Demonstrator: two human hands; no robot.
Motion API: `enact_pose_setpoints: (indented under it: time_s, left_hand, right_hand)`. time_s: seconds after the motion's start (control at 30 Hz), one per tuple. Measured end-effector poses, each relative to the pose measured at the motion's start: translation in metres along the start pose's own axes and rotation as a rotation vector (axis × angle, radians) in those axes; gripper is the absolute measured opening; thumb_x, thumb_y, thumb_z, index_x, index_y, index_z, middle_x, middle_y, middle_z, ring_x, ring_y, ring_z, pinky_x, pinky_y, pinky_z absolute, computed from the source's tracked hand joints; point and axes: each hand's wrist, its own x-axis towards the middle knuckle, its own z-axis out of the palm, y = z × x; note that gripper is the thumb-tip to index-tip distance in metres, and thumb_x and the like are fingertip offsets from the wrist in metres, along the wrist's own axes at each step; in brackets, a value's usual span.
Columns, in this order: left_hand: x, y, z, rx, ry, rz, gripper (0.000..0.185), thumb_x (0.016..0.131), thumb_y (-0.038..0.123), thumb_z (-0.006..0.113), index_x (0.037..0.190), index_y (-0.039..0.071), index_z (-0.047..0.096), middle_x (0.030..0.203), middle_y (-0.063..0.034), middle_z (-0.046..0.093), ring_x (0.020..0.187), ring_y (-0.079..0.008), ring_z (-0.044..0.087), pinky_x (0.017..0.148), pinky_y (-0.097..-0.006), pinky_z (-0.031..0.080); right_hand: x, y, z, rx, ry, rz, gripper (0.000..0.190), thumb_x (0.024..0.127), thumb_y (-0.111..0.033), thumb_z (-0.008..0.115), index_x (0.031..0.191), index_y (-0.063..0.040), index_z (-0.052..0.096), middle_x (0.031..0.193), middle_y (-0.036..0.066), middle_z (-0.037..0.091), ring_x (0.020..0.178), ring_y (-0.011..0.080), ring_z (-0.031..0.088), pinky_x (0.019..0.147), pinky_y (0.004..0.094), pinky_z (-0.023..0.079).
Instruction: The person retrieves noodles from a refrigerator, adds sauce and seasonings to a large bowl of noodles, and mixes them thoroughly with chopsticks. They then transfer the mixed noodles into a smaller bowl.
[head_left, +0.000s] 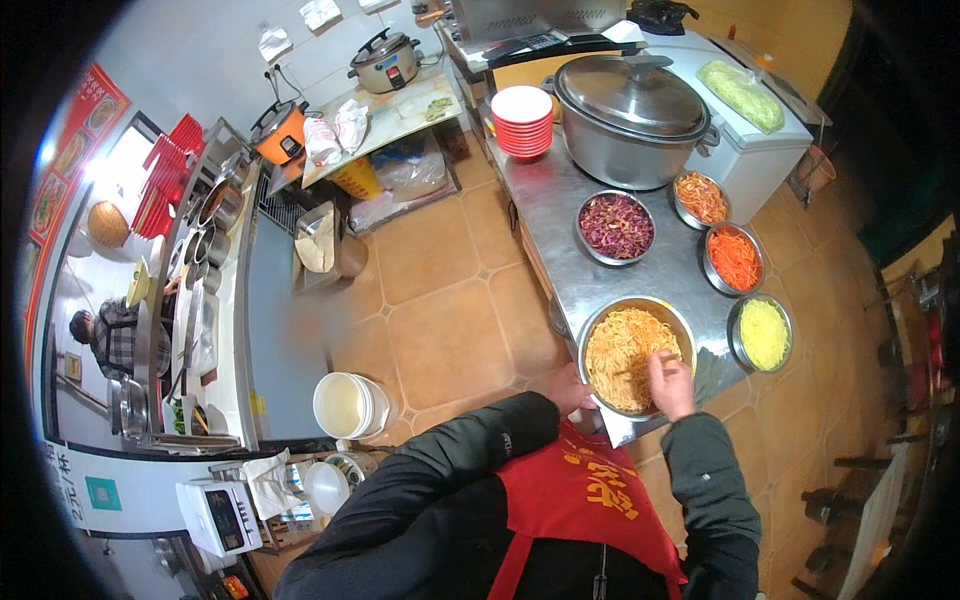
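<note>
A stainless steel mixing bowl (687, 337) of pale noodle-like strands (622, 352) stands at the near corner of a steel-topped table. My right hand (673, 386) is over the right side of the bowl, its fingers drawn together at the strands. Whether anything is pinched between the fingertips is hidden. At the bowl's lower left, my left hand (570, 388) holds the rim. Right of the bowl sits a smaller bowl of yellow-green shreds (763, 334). Beyond it are bowls of orange shreds (735, 259), shredded purple cabbage (616, 225) and a mixed orange shredded food (701, 198).
A large lidded pot (630, 142) and a stack of red-rimmed plates (523, 124) occupy the table's far end. Behind them, a bag of green shreds (741, 96) lies on a white chest. A white bucket (349, 405) stands on the tiled floor. Another person (124, 330) is beyond the left counter.
</note>
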Motion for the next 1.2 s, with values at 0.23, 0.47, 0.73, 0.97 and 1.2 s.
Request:
enact_pose_setpoints:
  time_s: [0.23,0.47,0.73,0.97,1.2]
  left_hand:
    - [-0.011,0.017,0.006,0.018,-0.009,0.049,0.022,0.087,-0.002,0.066,0.101,-0.004,0.05,0.084,-0.0132,0.062,0.069,-0.0231,0.068,0.056,-0.0346,0.061]
    - [-0.003,0.003,0.005,-0.141,0.036,0.028,0.024,0.088,-0.001,0.067,0.093,0.005,0.045,0.087,-0.0113,0.063,0.068,-0.0218,0.067,0.048,-0.0339,0.059]
    - [-0.001,-0.003,-0.011,-0.124,-0.072,0.063,0.034,0.085,-0.002,0.062,0.119,-0.004,0.061,0.102,-0.0161,0.07,0.081,-0.0206,0.071,0.066,-0.031,0.06]
    - [0.004,-0.003,-0.007,-0.105,0.034,-0.016,0.033,0.089,-0.003,0.062,0.12,0.001,0.052,0.104,-0.0112,0.066,0.08,-0.0216,0.07,0.068,-0.0337,0.061]
    - [0.002,-0.003,-0.007,-0.116,0.03,-0.032,0.032,0.09,-0.004,0.059,0.121,0.0,0.051,0.106,-0.0127,0.066,0.081,-0.0236,0.07,0.07,-0.034,0.063]
  right_hand:
    - [0.019,-0.004,0.0,-0.208,-0.045,-0.186,0.038,0.1,-0.031,0.056,0.084,0.002,0.066,0.073,0.02,0.068,0.064,0.0304,0.068,0.063,0.0399,0.05]
    - [-0.009,-0.017,0.013,0.261,-0.033,0.098,0.017,0.101,-0.014,0.057,0.093,-0.003,0.066,0.067,0.004,0.065,0.058,0.0099,0.06,0.053,0.0266,0.046]
    - [0.015,-0.007,-0.011,0.106,0.085,0.187,0.024,0.101,-0.019,0.057,0.09,-0.001,0.068,0.07,0.003,0.064,0.063,0.008,0.059,0.059,0.0243,0.047]
    - [0.021,-0.025,-0.001,0.007,-0.164,-0.141,0.024,0.098,-0.027,0.058,0.096,-0.005,0.068,0.084,0.02,0.069,0.082,0.0393,0.067,0.076,0.0417,0.053]
    - [0.004,-0.017,0.008,0.539,-0.184,0.187,0.032,0.101,-0.03,0.053,0.092,-0.002,0.064,0.076,0.014,0.067,0.062,0.0241,0.063,0.062,0.0358,0.051]
